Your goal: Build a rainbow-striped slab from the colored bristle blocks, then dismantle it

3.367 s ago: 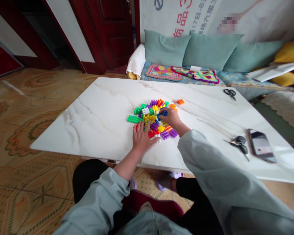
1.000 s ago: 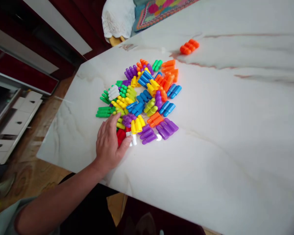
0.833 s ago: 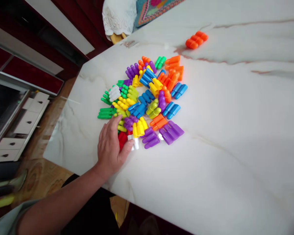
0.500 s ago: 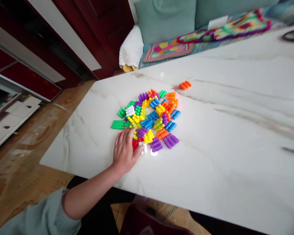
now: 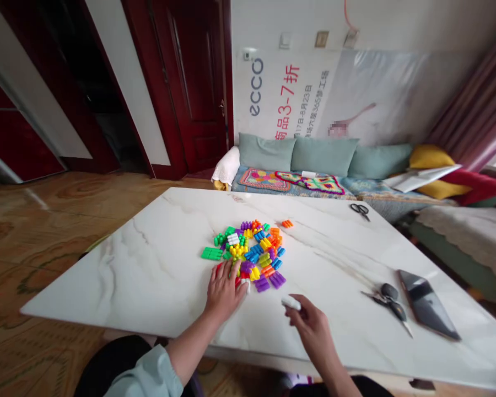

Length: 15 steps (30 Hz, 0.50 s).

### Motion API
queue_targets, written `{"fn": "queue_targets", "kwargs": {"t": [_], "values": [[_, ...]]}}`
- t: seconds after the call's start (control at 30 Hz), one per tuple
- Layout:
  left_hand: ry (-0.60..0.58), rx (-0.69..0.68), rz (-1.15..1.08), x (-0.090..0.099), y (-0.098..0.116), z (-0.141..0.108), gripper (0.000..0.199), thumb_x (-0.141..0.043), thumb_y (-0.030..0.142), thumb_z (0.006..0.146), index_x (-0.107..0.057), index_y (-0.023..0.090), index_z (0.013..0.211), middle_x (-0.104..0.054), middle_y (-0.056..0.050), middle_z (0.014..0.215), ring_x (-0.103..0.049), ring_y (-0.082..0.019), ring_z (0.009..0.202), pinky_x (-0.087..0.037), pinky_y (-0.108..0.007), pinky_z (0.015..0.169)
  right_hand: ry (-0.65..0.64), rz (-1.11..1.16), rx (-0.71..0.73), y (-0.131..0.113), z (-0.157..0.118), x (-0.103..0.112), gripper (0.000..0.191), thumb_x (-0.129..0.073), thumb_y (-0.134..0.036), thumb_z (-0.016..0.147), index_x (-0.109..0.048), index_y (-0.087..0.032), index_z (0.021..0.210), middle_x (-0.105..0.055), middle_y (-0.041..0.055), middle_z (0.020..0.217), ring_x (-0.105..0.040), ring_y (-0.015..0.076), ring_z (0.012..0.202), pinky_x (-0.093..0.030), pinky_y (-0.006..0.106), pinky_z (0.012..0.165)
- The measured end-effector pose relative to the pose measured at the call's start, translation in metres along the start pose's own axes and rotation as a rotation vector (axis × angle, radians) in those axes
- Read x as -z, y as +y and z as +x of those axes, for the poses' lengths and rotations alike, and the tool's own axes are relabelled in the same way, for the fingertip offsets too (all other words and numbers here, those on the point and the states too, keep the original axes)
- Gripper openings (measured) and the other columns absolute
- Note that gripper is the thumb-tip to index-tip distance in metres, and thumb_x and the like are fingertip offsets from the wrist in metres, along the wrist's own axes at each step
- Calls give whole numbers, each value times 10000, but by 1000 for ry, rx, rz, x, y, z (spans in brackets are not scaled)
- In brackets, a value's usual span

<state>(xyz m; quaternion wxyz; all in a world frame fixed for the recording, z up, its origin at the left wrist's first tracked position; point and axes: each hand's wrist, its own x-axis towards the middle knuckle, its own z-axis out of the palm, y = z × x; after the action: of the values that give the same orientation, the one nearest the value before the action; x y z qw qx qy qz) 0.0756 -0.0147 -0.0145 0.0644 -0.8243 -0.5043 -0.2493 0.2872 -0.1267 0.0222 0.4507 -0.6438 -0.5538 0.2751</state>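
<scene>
white piece: kinda stubby, smooth, well apart from the blocks
right hand: pinched shut on it
left hand: fairly open, fingers over the pile's near edge
blocks: bright rainbow jumble on the marbled desk

a dark red door stands left of a sofa with pale green cushions.
</scene>
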Motion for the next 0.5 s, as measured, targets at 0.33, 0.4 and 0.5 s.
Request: {"fn": "queue_targets", "kwargs": {"t": [0.33, 0.4, 0.5], "values": [[177, 70, 21, -11, -1, -1, 721, -494, 444, 862, -243, 210, 1497, -302, -116, 1535, -340, -298, 1375, -332, -450, 1082, -162, -747, 130, -33, 194, 10, 236, -523, -299, 858, -698, -232, 1002, -688, 39, 989, -647, 157, 836, -462, 242, 716], [175, 64, 52, -14, -2, 0, 715, -494, 444, 860, -246, 232, 1496, -318, -92, 1530, -350, -295, 1369, -331, -447, 1078, -109, -824, 83, -19, 236, 20, 283, -529, -255, 852, -675, -207, 1089, -653, 88, 1096, -644, 182, 908, -459, 265, 761], [155, 36, 106, -20, -7, 0, 735, -498, 477, 848, -244, 244, 1497, -351, -76, 1515, -373, -293, 1353, -320, -446, 1074, -43, -913, 24, 5, 283, 21, 424, -601, -247, 812, -607, -178, 1231, -584, 169, 1211, -613, 254, 1032, -445, 335, 847]]}}
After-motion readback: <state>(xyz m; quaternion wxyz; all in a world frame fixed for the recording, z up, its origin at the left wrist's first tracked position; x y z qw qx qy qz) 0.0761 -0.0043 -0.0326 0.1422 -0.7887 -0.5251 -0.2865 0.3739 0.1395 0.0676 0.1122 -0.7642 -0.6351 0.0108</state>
